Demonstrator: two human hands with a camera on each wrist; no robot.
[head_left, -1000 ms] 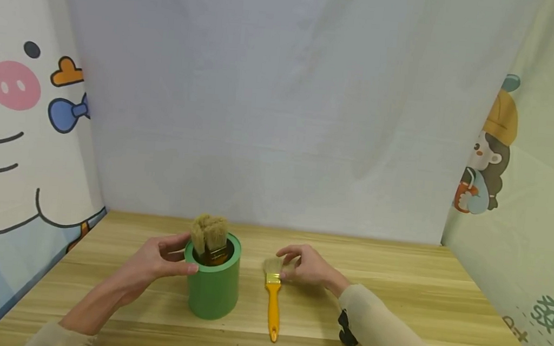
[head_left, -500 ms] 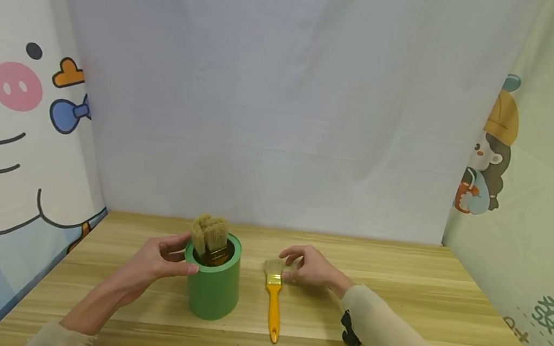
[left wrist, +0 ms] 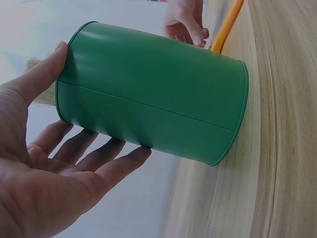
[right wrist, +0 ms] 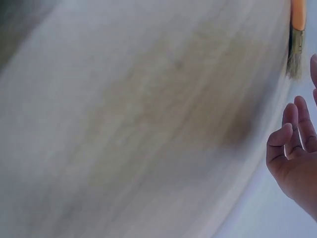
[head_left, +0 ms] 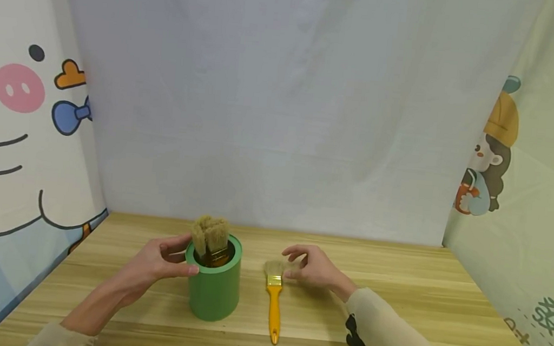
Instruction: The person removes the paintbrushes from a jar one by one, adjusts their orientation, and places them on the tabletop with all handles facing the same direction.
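Note:
My left hand holds a green cylindrical can near its top, thumb on one side and fingers along the other. The can stands upright on the wooden table, and pale bristles of paintbrushes stick up out of it; their handles are hidden inside. Right of the can lies another paintbrush, orange-yellow handle toward me, bristles pointing away. Beside its bristles is my right hand, fingers loosely bent and nothing between them. In the right wrist view, a gap shows between this hand and the brush.
The wood-grain table meets a plain pale curtain at the back. Printed cloths with cartoon figures hang on the left and right. A black strap piece sits by the right sleeve.
My right hand has drawn slightly to the right, a little away from the brush on the table. My left hand keeps its hold on the can, which stays in place.

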